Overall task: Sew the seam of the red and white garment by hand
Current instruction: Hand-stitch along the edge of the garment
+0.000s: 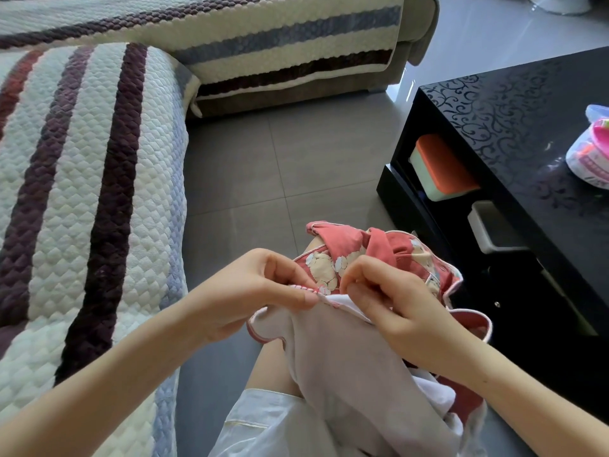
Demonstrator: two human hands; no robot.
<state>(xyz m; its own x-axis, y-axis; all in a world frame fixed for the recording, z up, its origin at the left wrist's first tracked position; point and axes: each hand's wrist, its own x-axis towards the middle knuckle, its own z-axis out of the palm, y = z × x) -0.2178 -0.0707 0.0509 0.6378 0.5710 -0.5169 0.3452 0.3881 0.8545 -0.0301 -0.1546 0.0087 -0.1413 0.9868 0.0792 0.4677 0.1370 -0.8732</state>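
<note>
Right, the red and white garment (342, 364) lay draped over the lap, between the striped sofa (82, 192) and the black coffee table (527, 133). Left hand (250, 291) pinched its pink seam edge (324, 296) between thumb and forefinger; right hand (389, 305), fingers curled, nipped the fabric just beside it.

No word, brand or number can be read anywhere. The only print is on the pink band of the plastic bag (590, 159) at the right edge of the desk (514, 120), and it is too small and blurred to make out.
</note>
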